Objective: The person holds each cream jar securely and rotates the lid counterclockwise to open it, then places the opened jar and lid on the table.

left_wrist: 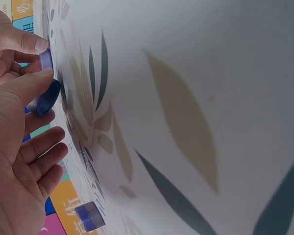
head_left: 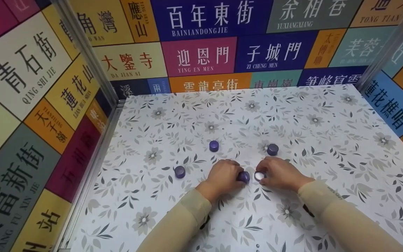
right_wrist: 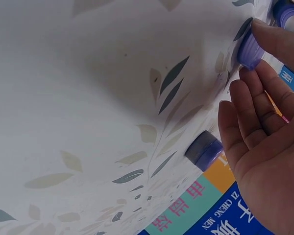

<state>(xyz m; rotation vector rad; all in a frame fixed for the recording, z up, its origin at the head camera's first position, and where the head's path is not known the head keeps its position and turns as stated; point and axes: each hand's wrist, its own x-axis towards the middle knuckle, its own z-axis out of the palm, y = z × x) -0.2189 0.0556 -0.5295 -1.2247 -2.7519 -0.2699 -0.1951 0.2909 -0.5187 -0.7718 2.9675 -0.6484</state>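
Several small purple caps lie on a floral tablecloth (head_left: 327,147). My left hand (head_left: 238,175) pinches one purple cap (head_left: 244,176) (left_wrist: 46,98) at the cloth, thumb on its rim. Right beside it my right hand (head_left: 262,176) pinches another cap (head_left: 259,175) (right_wrist: 250,49), tilted so its white inside shows. The two held caps are almost touching. Loose caps rest to the left (head_left: 179,172), behind the left hand (head_left: 214,146) (left_wrist: 89,215), and behind the right hand (head_left: 273,149) (right_wrist: 204,149).
Walls covered with coloured sign panels (head_left: 201,56) close in the table at the back and on both sides. Metal posts (head_left: 89,56) stand at the back corners. The cloth stretches out bare beyond the caps.
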